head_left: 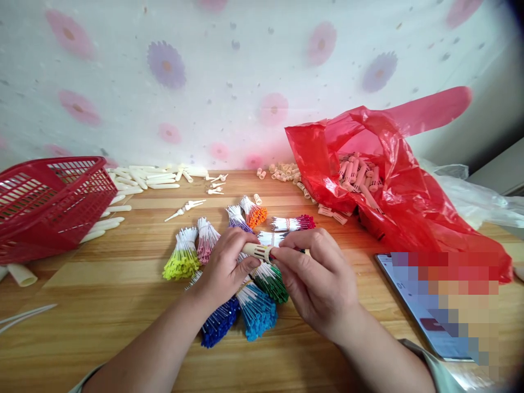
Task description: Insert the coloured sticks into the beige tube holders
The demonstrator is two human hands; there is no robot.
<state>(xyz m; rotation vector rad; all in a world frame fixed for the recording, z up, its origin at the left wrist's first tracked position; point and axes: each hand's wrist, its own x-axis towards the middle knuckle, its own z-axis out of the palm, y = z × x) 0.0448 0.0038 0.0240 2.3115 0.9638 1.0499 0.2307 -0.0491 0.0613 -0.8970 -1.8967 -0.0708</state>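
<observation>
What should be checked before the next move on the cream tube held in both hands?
1. Left hand grip on cream tube: fingers closed round its left end. Ok.
2. Right hand grip: fingertips pinch the tube's right end. Ok.
3. Anything inside the tube's right end: hidden by the fingers. Cannot tell.
4. Coloured bundles in reach: they lie directly under and around the hands. Ok.
5. Red bag of cream pieces: open, some spilled onto the table. Ok.
6. Phone clearance: it lies close beside the right forearm. Probably not ok.
</observation>
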